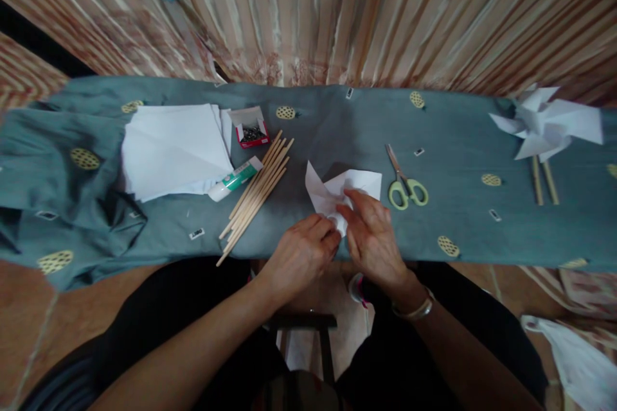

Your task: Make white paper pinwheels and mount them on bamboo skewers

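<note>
A partly folded white paper piece lies on the grey-green cloth near the front edge. My left hand pinches its near corner from the left. My right hand presses and grips the same corner from the right, fingers over the paper. Both hands meet at the folded tip. Green-handled scissors lie just right of the paper. A bundle of wooden sticks lies to the left.
A stack of white paper sheets, a glue tube and a small red box of pins sit at the left. Finished white paper pinwheels with sticks lie at the far right. A striped curtain hangs behind.
</note>
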`<state>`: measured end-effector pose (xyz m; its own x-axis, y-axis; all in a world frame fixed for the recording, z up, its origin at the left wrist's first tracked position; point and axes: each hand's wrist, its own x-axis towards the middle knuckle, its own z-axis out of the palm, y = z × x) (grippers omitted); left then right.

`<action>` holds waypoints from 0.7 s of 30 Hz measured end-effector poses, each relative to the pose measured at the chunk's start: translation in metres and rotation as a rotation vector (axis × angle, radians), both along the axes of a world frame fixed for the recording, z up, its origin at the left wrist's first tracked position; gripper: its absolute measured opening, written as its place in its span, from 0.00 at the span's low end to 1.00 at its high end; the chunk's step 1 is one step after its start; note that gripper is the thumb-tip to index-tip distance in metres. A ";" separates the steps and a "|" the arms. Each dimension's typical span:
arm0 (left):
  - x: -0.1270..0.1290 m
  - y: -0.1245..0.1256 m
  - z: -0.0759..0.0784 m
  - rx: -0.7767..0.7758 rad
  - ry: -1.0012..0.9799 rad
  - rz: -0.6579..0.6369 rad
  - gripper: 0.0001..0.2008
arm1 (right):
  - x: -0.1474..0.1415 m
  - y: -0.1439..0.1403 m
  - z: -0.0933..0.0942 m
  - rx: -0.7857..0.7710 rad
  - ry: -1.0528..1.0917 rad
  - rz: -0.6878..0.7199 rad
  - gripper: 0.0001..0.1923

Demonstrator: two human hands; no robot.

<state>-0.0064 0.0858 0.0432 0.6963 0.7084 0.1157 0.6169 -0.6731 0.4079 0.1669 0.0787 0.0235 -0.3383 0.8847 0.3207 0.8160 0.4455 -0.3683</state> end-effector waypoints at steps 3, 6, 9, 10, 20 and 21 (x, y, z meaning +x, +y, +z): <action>0.001 0.000 0.000 0.017 0.009 0.003 0.06 | 0.007 0.007 0.012 -0.064 0.102 -0.012 0.20; 0.001 0.000 0.002 0.036 0.007 -0.005 0.07 | 0.014 0.023 0.018 -0.037 0.129 -0.077 0.21; -0.003 0.001 0.006 0.038 0.007 -0.002 0.07 | 0.018 0.043 0.017 -0.017 0.038 -0.141 0.22; -0.005 0.002 0.008 0.035 0.007 0.004 0.07 | 0.019 0.049 0.016 -0.023 0.010 -0.142 0.22; -0.031 0.028 0.001 0.168 -0.007 0.137 0.09 | 0.024 0.030 0.024 -0.044 -0.088 -0.226 0.21; -0.031 0.030 0.001 0.181 -0.018 0.146 0.09 | 0.024 0.026 0.026 -0.056 -0.086 -0.253 0.21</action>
<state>-0.0377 0.1158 0.0445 0.5849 0.7680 0.2609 0.7068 -0.6404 0.3005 0.1913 0.1049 0.0498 -0.1279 0.9601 0.2486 0.9281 0.2042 -0.3112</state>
